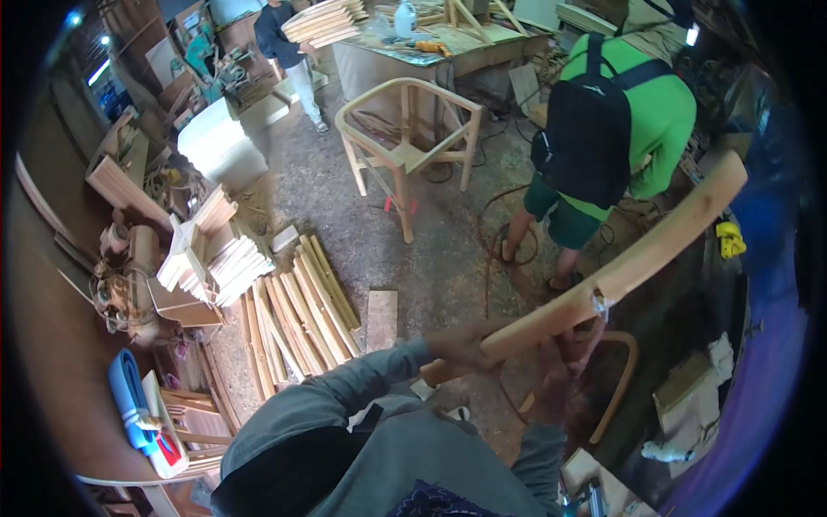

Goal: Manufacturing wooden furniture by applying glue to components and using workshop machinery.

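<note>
A long, gently curved wooden piece [659, 247] slants across from the lower middle up to the far right. My left hand [472, 343] is closed around its lower part. Just beneath the wood, my right hand [564, 366] is closed, its fingers reaching up to a small shiny item [600, 302] at the piece's lower edge. What that item is, and what my right palm holds, I cannot make out. Behind my right hand, partly covered, is a bent wooden hoop [624, 379].
Several wooden sticks [301, 302] lie on the floor at left, beside a short board [382, 319]. An unfinished chair frame [405, 159] stands ahead. A person in green with a backpack [590, 129] bends close by on the right; another person [293, 60] carries slats. A hose [488, 250] crosses the floor.
</note>
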`<control>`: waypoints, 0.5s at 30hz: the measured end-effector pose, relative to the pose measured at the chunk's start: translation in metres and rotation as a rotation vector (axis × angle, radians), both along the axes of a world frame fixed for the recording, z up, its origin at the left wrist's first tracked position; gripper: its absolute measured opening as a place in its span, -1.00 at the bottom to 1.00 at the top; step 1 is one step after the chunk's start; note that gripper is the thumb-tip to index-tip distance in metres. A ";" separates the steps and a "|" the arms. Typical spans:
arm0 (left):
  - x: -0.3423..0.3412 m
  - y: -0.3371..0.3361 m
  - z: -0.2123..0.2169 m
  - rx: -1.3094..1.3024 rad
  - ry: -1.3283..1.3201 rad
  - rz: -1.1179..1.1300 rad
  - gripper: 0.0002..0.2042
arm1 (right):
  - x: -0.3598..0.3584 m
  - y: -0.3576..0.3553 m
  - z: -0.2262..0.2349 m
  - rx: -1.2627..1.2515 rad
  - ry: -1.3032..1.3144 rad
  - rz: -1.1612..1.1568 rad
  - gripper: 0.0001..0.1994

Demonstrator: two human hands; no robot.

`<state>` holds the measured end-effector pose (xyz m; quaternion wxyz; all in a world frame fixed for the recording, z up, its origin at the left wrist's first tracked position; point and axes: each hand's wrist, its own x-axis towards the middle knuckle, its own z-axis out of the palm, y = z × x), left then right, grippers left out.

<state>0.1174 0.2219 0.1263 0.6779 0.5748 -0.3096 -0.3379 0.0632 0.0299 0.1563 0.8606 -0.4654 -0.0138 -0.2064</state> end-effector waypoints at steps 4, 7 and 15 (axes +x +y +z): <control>-0.007 0.041 -0.025 -0.021 -0.064 0.185 -0.19 | 0.029 0.047 0.033 -0.373 -0.050 0.072 -0.03; -0.014 0.072 -0.032 0.058 -0.215 0.539 -0.20 | 0.043 0.071 0.044 -0.575 0.052 0.223 -0.03; -0.020 0.102 0.015 0.246 -0.388 0.937 -0.11 | 0.047 0.058 0.001 -0.141 0.195 0.617 -0.12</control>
